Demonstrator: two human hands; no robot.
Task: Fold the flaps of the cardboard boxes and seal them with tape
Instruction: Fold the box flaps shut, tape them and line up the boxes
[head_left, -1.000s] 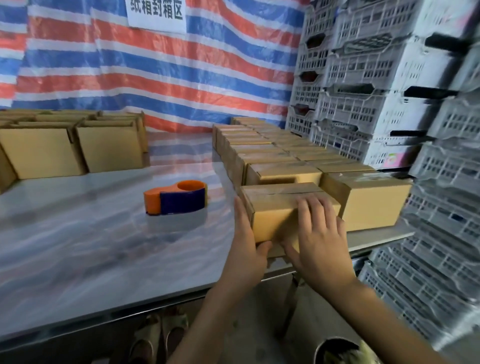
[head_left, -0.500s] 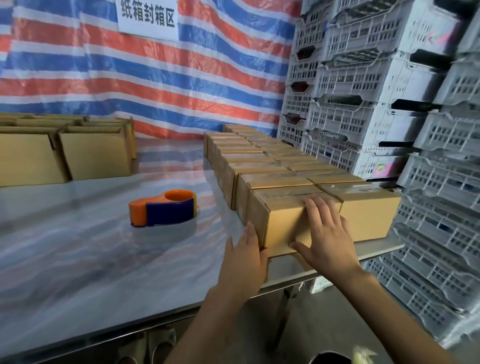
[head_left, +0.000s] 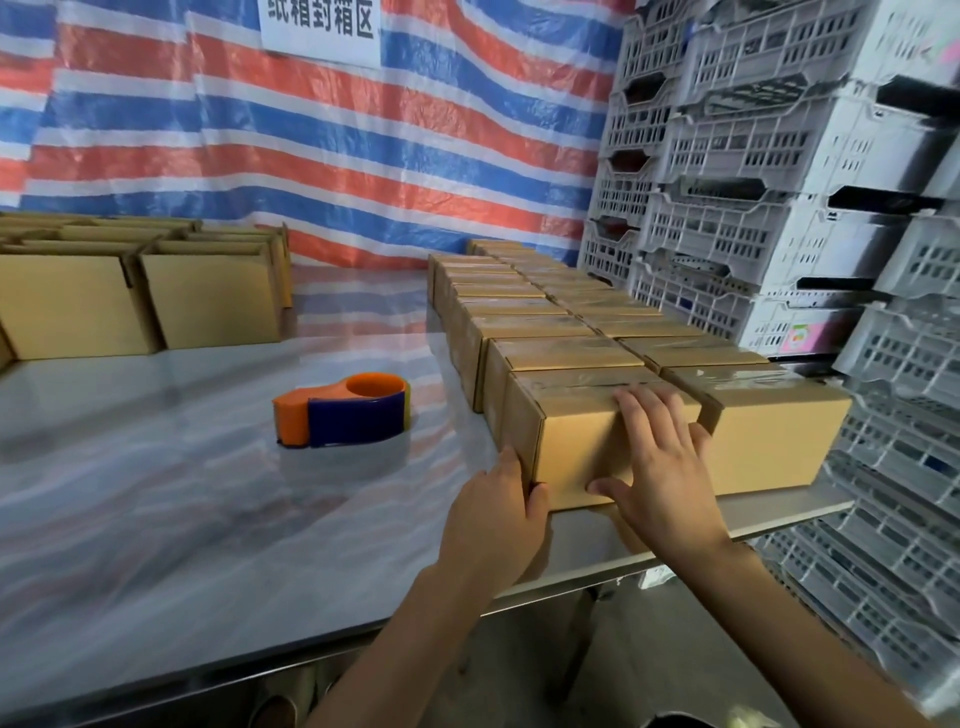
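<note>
Two hands on one carton. The front box (head_left: 582, 441) stands at the near right edge of the table (head_left: 156, 519), closing the left of two rows of sealed boxes (head_left: 545, 322). Its flaps are down and clear tape runs along the top seam. Its right side sits just beside a neighbouring box (head_left: 769, 436) — a narrow gap shows between them. The left hand (head_left: 493, 514) clasps the lower left front corner: fingers together against the left side wall, thumb hooked onto the front face. The right hand (head_left: 665, 478) lies flat on the front face, fingers spread with tips over the top edge on the tape, thumb splayed out low. The tape dispenser (head_left: 345, 410), orange and blue, rests on the table left of the rows, well apart from both hands. The open boxes (head_left: 78, 296) stand at the far left — flaps up.
</note>
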